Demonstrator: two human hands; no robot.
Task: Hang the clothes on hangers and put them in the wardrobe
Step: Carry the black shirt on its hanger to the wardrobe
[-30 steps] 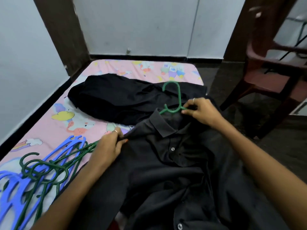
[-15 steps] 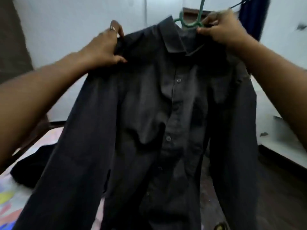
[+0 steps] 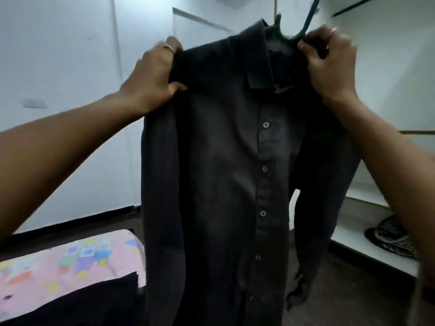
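A person holds a dark button-front shirt up at arm's length, its front facing the camera and its buttoned placket running straight down the middle. The shirt hangs on a green hanger, whose neck rises out of the collar and whose hook runs up past the top edge of the view.

The left hand grips the shirt at one shoulder, fingers curled over the top of the fabric and thumb pressed against the front; a ring shows on one finger. The right hand is closed tightly at the other side of the collar — fingers bunched around the cloth where the hanger's arm goes under it, a ring visible there too. Whether that hand also clasps the hanger itself cannot be told from the blurred picture.

One sleeve dangles free on the right side of the shirt, its cuff well above the dark floor.

Behind the shirt stand pale wardrobe doors — to the right, white shelves carry a dark patterned item. At lower left lies a bed with a pink printed sheet, another black garment resting on it.
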